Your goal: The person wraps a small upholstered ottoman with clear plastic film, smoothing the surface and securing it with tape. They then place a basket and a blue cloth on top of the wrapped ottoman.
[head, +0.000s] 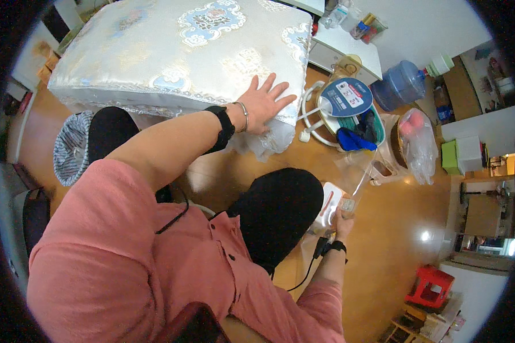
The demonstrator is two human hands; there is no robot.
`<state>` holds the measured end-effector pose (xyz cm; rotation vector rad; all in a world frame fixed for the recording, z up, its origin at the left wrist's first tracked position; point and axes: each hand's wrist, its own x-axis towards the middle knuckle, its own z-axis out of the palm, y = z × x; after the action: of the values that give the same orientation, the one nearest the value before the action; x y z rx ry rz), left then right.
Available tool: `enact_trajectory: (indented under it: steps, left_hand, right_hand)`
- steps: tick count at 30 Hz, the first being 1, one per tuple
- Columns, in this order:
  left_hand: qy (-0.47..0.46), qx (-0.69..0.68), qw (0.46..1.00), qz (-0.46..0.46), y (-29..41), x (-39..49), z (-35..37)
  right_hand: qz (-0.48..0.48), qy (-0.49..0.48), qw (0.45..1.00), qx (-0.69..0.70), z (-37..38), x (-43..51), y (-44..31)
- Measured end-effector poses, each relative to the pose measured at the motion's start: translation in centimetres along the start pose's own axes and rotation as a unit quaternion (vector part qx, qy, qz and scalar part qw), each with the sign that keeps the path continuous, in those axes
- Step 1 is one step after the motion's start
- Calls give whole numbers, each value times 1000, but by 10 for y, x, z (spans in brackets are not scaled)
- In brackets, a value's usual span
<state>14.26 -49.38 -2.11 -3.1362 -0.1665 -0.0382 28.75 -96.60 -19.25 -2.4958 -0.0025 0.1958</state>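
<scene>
My left hand [264, 107] lies with fingers spread on the brocade cover [154, 47], cream with blue medallions, near the right front corner of a large block-shaped piece of furniture. A bracelet and a black band are on that wrist. Crumpled clear plastic [277, 139] hangs at the corner beneath the hand. Low on the right, beside my bent knee, my right hand [344, 225] grips a clear plastic bag [331, 206] bearing a printed label and a red mark. What is inside it is hard to make out. A black cable runs from a device at the right wrist.
A blue hand fan [346, 97] rests over a stool or basket holding blue cloth [354, 139]. Behind stand a white cabinet [352, 49] and a water jug [399, 85]. A bag with pink fruit [416, 133], a red stool [430, 286] and a striped-lined bin [71, 148] stand around.
</scene>
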Motion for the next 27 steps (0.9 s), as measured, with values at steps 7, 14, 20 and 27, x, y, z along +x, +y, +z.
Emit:
enact_trajectory:
  steps: [7, 14, 20, 27]
  left_hand:
    - [-13, -2, 1000, -4, 1, 0, -3]
    - [-25, -4, 1000, -14, 3, -1, -4]
    - [-26, 3, 1000, -11, 2, 0, -3]
    - [-17, -11, 1000, -10, 0, 0, -2]
  right_hand:
    - [-18, 81, 995, -63, 9, 18, 22]
    - [9, 97, 989, -111, -5, 16, 29]
    - [-52, 121, 984, -121, -48, 19, 45]
    - [-80, 99, 990, 56, -116, -16, 31]
